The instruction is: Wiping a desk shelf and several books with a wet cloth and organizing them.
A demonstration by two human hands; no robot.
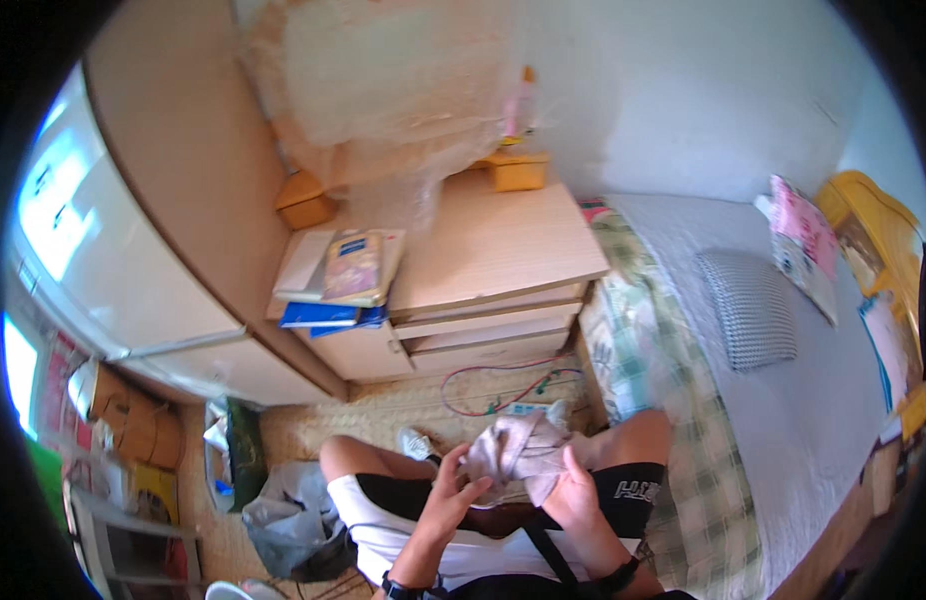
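Observation:
A crumpled pale pinkish-grey cloth (pixel 519 454) is bunched above my lap, between my knees. My left hand (pixel 455 487) has its fingers at the left edge of the cloth, with the thumb pointing towards it. On the other side, my right hand (pixel 572 491) supports the cloth's lower right part, thumb raised and palm turned inward. Folds hide some fingertips of both hands. Below the cloth lies a dark brown item (pixel 500 519) on my lap, partly covered; what it is I cannot tell.
A wooden dresser (pixel 500 240) bearing books (pixel 354 266) stands ahead. On the right is a bed (pixel 770 420) with a checked pillow (pixel 748 311). A lined bin (pixel 298 525) is at left. Red and blue cables (pixel 452 405) and a power strip (pixel 527 409) lie on the floor.

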